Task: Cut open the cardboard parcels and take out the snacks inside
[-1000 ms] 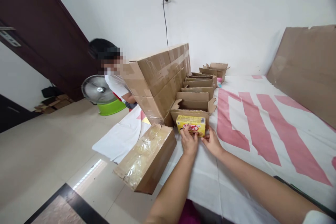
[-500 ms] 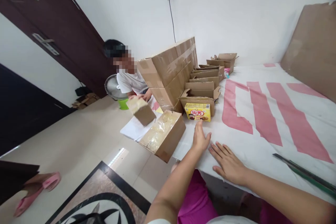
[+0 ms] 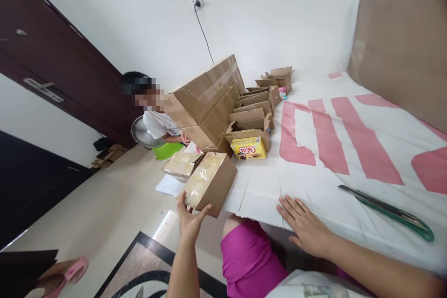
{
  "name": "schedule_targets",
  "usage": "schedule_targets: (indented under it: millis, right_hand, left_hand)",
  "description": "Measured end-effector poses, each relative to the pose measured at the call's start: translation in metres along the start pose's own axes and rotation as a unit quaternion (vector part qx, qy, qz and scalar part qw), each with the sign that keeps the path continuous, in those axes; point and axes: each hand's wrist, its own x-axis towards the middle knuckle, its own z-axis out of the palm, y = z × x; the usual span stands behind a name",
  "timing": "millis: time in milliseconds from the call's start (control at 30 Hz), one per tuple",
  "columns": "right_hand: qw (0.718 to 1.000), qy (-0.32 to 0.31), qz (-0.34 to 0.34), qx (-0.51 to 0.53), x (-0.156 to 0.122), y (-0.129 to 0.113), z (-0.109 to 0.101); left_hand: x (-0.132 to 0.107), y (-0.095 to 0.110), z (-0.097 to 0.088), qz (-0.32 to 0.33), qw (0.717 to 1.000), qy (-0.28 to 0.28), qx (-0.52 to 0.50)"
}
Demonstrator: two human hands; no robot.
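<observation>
Pointing lengthwise away, apparently, is the taped carton.

Place looks like room in home, partly arranged as small workshop. Home signs: dark door, glossy tile floor with inlaid pattern, pink slipper, fan. Workshop signs: stacked taped cartons, cloth-covered table, green cutter knife.
</observation>
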Motion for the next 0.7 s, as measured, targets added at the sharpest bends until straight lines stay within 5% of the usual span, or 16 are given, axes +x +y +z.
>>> schedule_targets:
  millis: [100, 233, 400, 567, 700]
  right_hand:
    - [1.0, -0.017, 0.013, 0.009, 0.002, -0.001, -0.004]
    - [0.996, -0.082, 0.005, 0.03, 0.007, -0.003, -0.023]
    - [0.981, -0.15, -0.048, 0.11, 0.001, -0.013, -0.04]
    - [0.93, -0.223, -0.153, 0.25, -0.025, -0.022, -0.035]
    - [0.94, -0.149, -0.101, 0.291, -0.041, -0.008, -0.053]
  left_hand:
    - [-0.01, 0.002, 0.004, -0.011, 0.999, -0.032, -0.017]
    - [-0.027, 0.026, 0.016, 0.06, 0.975, -0.213, -0.028]
    - [-0.029, 0.053, 0.075, 0.1, 0.929, -0.341, -0.102]
    - [-0.017, 0.057, 0.129, 0.074, 0.87, -0.434, -0.221]
    - [-0.02, 0.051, 0.155, 0.051, 0.825, -0.471, -0.306]
